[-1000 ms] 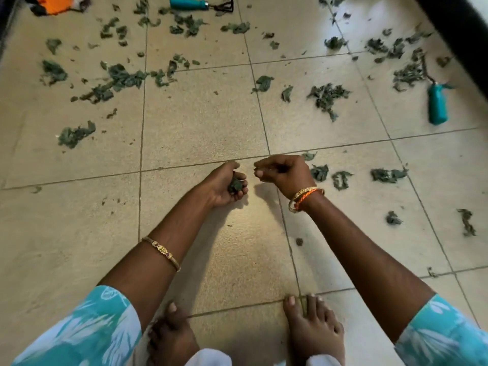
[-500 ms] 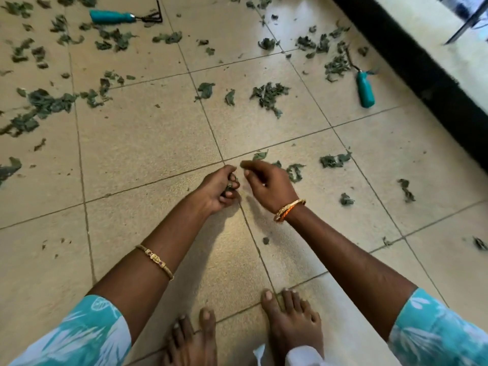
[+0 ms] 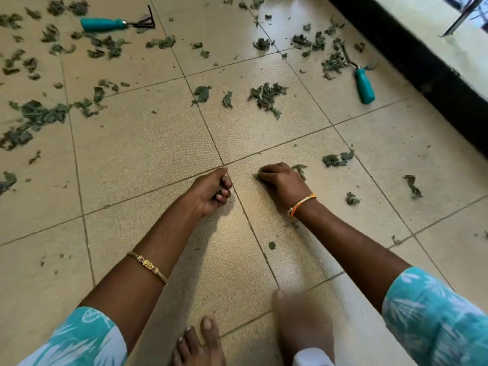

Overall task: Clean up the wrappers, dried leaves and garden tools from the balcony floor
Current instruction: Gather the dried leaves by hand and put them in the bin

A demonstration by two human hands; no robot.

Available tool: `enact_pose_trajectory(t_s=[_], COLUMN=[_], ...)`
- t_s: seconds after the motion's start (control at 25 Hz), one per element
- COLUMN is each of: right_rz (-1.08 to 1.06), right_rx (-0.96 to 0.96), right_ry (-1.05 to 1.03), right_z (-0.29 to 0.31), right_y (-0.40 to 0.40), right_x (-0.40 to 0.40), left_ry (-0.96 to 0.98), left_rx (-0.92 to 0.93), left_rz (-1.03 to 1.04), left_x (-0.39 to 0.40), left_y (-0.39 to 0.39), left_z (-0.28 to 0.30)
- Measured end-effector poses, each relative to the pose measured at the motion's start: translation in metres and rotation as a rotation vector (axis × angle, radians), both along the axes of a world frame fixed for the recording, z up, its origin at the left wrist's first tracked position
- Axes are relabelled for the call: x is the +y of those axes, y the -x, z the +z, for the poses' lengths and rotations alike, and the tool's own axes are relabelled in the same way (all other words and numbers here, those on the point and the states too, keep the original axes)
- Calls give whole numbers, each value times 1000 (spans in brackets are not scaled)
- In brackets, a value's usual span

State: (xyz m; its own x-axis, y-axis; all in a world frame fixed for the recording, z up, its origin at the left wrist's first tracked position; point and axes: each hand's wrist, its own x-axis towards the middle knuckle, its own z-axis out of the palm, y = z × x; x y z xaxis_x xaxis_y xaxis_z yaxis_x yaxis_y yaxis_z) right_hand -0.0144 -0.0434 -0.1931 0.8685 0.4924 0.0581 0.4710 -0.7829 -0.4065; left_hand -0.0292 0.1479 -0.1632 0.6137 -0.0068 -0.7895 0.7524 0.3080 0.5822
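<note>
Left hand (image 3: 211, 190) curled into a loose fist just above the beige tiled balcony floor (image 3: 142, 154), fingers closed round a small wad of dark green dried leaf bits (image 3: 219, 192) barely visible between the fingertips and palm. Right hand (image 3: 280, 180) lowered to the tile just beside it, knuckles up, fingers bent and pinching at a crumpled green dried leaf (image 3: 257, 176) at the fingertips, with another leaf scrap (image 3: 300, 169) poking out from behind the knuckles. Thin gold bracelet (image 3: 148, 265) worn on the left forearm, gold and orange bangles (image 3: 301, 204) on the right wrist, turquoise leaf-print sleeves (image 3: 433, 313) at both lower corners. Bare feet (image 3: 203, 344) planted on the tile at the bottom edge, the right one blurred. Further out, a small cluster of leaves (image 3: 336, 159) lying to the right of the right hand, single scraps (image 3: 412, 184) beyond it, a denser pile (image 3: 266, 97) on the tile ahead, and a wide scatter (image 3: 34, 117) across the left side. Teal-handled hand rake with dark metal tines (image 3: 116, 23) lying flat at the far left among leaves; second teal-handled garden tool (image 3: 364, 84) lying near the black wall base (image 3: 422, 62) at right, its metal end partly buried in leaves and its shape hard to tell.
</note>
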Motion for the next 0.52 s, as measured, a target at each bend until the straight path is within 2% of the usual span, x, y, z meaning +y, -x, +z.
enact_pose_trajectory(t_s=[0.16, 0.36, 0.52], right_rz=[-8, -88, 22], right_rx=[16, 19, 21], right_ry=[26, -220, -45], right_z=[12, 43, 56], right_y=[-14, 2, 33], right_x=[4, 17, 37], left_ry=[-29, -44, 49], left_rx=[6, 15, -14], left_rz=[35, -111, -156], left_x=[-2, -11, -33], left_y=[0, 1, 7], left_z=[-4, 6, 15])
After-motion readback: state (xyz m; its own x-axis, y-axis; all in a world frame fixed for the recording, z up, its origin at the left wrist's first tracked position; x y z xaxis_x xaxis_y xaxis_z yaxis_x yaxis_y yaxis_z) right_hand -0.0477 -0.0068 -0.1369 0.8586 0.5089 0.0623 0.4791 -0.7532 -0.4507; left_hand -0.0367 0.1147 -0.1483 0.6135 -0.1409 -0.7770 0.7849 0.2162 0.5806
